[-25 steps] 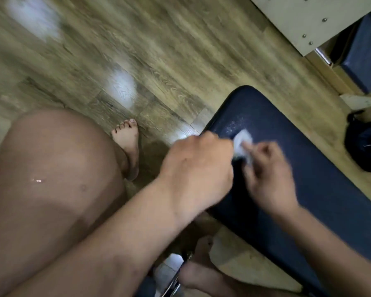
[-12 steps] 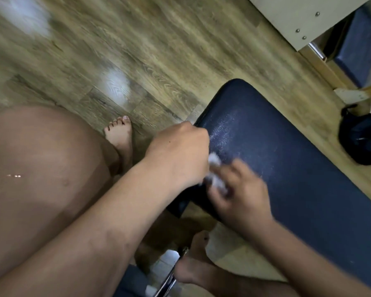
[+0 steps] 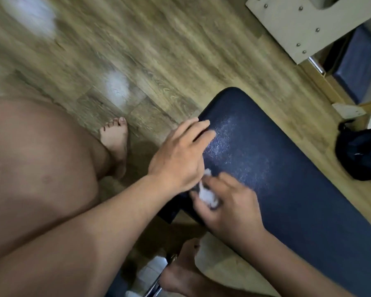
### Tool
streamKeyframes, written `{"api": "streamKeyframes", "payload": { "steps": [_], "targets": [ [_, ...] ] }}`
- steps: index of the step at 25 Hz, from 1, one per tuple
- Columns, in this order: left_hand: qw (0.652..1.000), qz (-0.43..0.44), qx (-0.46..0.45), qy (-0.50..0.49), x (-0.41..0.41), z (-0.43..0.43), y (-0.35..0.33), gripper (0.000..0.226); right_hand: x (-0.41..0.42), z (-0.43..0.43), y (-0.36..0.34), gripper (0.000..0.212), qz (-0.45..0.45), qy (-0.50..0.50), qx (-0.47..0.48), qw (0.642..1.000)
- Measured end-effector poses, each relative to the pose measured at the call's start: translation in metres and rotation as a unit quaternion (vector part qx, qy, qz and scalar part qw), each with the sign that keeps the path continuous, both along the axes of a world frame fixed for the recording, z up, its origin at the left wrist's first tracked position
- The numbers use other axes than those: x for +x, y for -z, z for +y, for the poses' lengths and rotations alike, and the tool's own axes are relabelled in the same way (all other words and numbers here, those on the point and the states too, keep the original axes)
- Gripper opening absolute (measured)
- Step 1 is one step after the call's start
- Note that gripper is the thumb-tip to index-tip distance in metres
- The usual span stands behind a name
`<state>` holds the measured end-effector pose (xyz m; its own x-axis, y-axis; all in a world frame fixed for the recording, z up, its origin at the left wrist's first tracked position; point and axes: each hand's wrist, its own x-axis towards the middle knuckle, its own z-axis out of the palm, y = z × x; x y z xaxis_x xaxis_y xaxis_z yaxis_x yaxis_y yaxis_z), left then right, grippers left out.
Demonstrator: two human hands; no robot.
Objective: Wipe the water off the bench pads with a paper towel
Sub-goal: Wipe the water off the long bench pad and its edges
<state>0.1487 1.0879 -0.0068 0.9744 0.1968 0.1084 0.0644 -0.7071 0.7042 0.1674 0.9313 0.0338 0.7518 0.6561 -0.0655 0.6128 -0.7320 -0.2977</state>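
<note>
We are not done yet. Our right hand (image 3: 229,202) pinches the crumpled towel (image 3: 206,192) at the near edge of the blue pad (image 3: 287,189). Our left hand (image 3: 180,159) lies just beside it, fingers spread and straight on the pad's end. Tiny drops (image 3: 225,142) shine on the pad near its rounded end, so we think most wiping is left.

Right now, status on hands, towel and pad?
Right hand grips paper towel at bench pad edge. Left hand open on pad. Droplets remain. Nothing blocking.
</note>
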Motion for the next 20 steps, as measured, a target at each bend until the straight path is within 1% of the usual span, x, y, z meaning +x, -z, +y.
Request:
{"api": "streamKeyframes", "payload": {
  "steps": [1,2,3,5,6,7,8,10,11,12,13,14,15,16,17,18,19,20],
  "targets": [
    [1.000,-0.027,-0.011,-0.007,0.001,-0.002,0.006,0.049,0.007,-0.012,0.000,0.033,-0.040,-0.046,-0.011,0.998],
    [0.999,-0.049,-0.018,-0.015,0.001,-0.003,0.010,0.049,0.031,-0.012,-0.002,0.033,-0.069,-0.064,-0.032,0.995],
    [0.998,-0.058,-0.018,-0.023,0.001,-0.003,0.012,0.051,0.061,-0.008,-0.005,0.033,-0.117,-0.025,-0.068,0.991],
    [0.998,-0.051,0.016,-0.036,-0.001,-0.004,0.012,0.052,0.132,-0.006,-0.006,0.034,-0.113,0.145,-0.082,0.980],
    [0.997,-0.049,0.037,-0.039,-0.001,-0.006,0.011,0.051,0.156,-0.006,-0.005,0.035,-0.110,0.196,-0.070,0.972],
    [0.997,-0.052,0.051,-0.041,0.000,-0.006,0.011,0.049,0.162,-0.009,-0.001,0.034,-0.101,0.200,-0.035,0.974],
    [0.996,-0.056,0.059,-0.044,0.002,-0.006,0.013,0.047,0.143,-0.007,0.000,0.030,-0.073,0.164,-0.014,0.984],
    [0.994,-0.071,0.063,-0.055,0.003,-0.004,0.018,0.045,0.068,-0.008,0.004,0.021,-0.023,-0.014,0.006,1.000],
    [0.994,-0.077,0.061,-0.056,0.004,-0.004,0.019,0.045,0.031,-0.017,0.005,0.019,0.002,-0.118,0.002,0.993],
    [0.994,-0.077,0.059,-0.053,0.004,-0.004,0.020,0.045,0.021,-0.027,0.003,0.020,-0.004,-0.193,-0.019,0.981],
    [0.994,-0.075,0.060,-0.051,0.003,-0.005,0.020,0.045,0.037,-0.030,0.002,0.023,-0.018,-0.222,-0.033,0.974],
    [0.994,-0.072,0.063,-0.049,0.003,-0.005,0.019,0.045,0.065,-0.026,-0.005,0.028,-0.047,-0.179,-0.059,0.981],
    [0.994,-0.070,0.065,-0.048,0.004,-0.005,0.018,0.045,0.098,-0.021,-0.007,0.032,-0.091,-0.079,-0.070,0.990],
    [0.994,-0.068,0.066,-0.049,0.004,-0.005,0.017,0.045,0.125,-0.015,-0.011,0.032,-0.105,0.047,-0.065,0.991],
    [0.994,-0.067,0.066,-0.050,0.004,-0.005,0.016,0.045,0.138,-0.020,-0.005,0.032,-0.113,0.117,-0.046,0.986],
    [0.994,-0.068,0.068,-0.050,0.004,-0.005,0.016,0.044,0.129,-0.025,-0.003,0.032,-0.119,0.120,-0.042,0.985],
    [0.994,-0.070,0.073,-0.052,0.004,-0.005,0.016,0.044,0.102,-0.028,-0.001,0.030,-0.096,0.063,-0.047,0.992],
    [0.993,-0.071,0.079,-0.056,0.004,-0.005,0.017,0.044,0.062,-0.031,0.003,0.027,-0.046,-0.060,-0.047,0.996]
  ]
}}
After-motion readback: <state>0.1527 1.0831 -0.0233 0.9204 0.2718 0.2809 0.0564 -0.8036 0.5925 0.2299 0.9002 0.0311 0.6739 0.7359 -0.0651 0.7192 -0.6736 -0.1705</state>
